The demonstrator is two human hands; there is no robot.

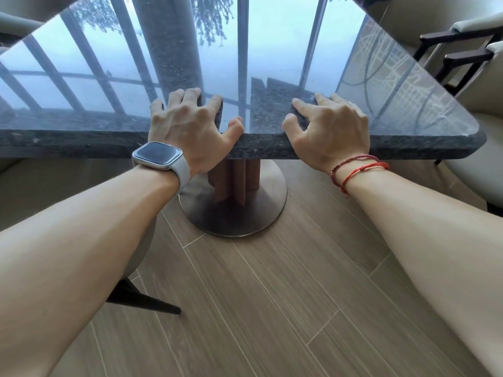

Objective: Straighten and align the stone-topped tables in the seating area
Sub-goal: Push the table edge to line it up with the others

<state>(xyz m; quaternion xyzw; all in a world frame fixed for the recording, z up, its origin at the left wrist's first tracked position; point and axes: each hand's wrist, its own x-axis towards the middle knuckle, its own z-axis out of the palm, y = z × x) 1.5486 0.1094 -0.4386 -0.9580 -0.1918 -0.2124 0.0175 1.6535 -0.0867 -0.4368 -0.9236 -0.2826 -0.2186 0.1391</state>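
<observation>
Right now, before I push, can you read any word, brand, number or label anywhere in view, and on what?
No readable text anywhere in this view.
The silver square smartwatch with a white band has a dark screen that shows nothing.
The polished dark speckled stone tabletop carries only window reflections and no label.
The round metal pedestal base shows no marking.

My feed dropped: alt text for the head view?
Left hand and right hand rest on the near edge of a dark polished stone-topped table, white smartwatch on the left wrist, red string bracelet on the right. Its round metal base stands on wood-look flooring.
</observation>
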